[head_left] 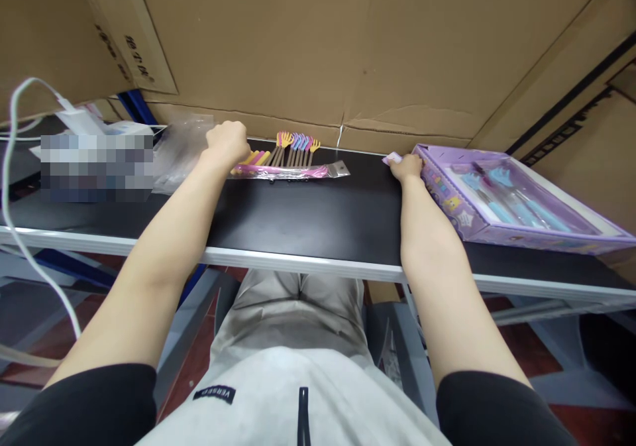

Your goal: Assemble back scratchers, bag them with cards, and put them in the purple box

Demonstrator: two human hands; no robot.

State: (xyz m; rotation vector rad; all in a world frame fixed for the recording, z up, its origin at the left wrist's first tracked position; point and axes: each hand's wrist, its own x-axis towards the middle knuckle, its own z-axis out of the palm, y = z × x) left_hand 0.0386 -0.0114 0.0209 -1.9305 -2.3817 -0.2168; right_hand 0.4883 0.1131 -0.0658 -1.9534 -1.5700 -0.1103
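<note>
My left hand (227, 142) is closed over the left end of a clear packet (293, 169) of small colourful fork-shaped picks (297, 146), which lies at the back of the black table (318, 214). My right hand (406, 166) is curled at the near left corner of a purple boxed set (517, 201) that shows blue utensils through its window. It pinches a small pink thing (391, 158) that I cannot make out. Both arms reach straight forward over the table edge.
Crumpled clear plastic bags (181, 144) lie left of my left hand. A white charger and cable (30, 121) sit at the far left beside a blurred patch. Large cardboard sheets (348, 48) stand behind the table. My lap shows below the white table edge (298, 262).
</note>
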